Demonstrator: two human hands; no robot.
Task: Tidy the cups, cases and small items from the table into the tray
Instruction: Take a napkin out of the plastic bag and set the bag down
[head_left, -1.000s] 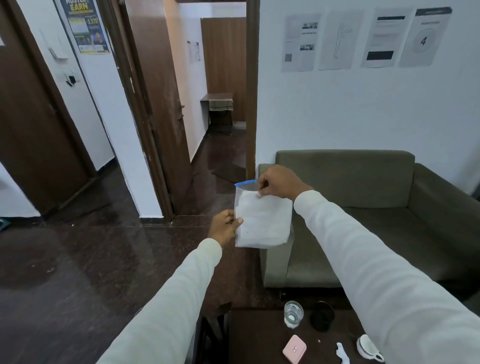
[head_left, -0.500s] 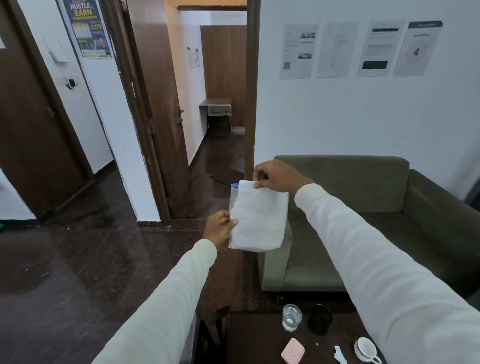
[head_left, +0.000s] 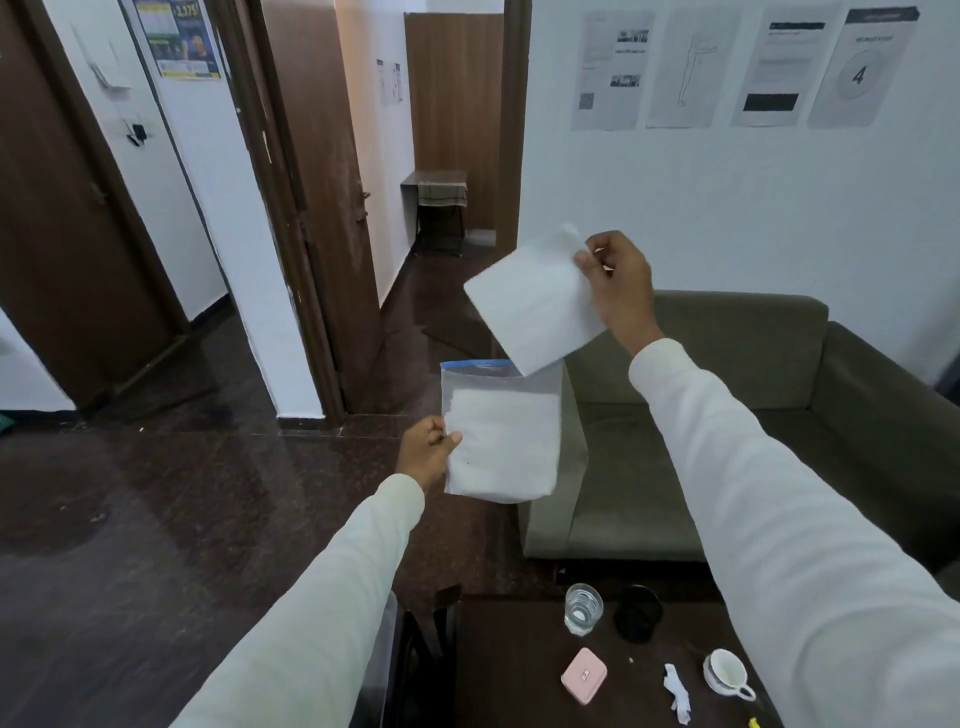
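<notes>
Your left hand (head_left: 427, 451) pinched the left edge of a clear plastic bag (head_left: 501, 431), thumb in front and fingers curled behind, holding it upright in the air above the floor. The bag had a blue strip along its top edge, and white folded material lay inside it. Your right hand (head_left: 615, 283) was raised higher and to the right, fingers and thumb curled on the upper corner of a white sheet (head_left: 532, 304). The sheet hung tilted, its lowest corner just at the mouth of the bag; whether it touched the bag could not be determined.

At the bottom of the view stood a dark table (head_left: 511, 670), well below both hands. On it were a clear glass (head_left: 583, 608), a black cup (head_left: 638, 613) just to its right, a pink case (head_left: 584, 675) nearer you, a small white crumpled item (head_left: 676, 688), and a white cup (head_left: 724, 671) with a handle lying beside your right sleeve. A small yellow object at the table's near edge was too cut off to identify.

Behind the table stood an olive sofa (head_left: 753, 415) against a white wall carrying four printed sheets (head_left: 737, 67). An open wooden door (head_left: 322, 182) led to a corridor on the left.
</notes>
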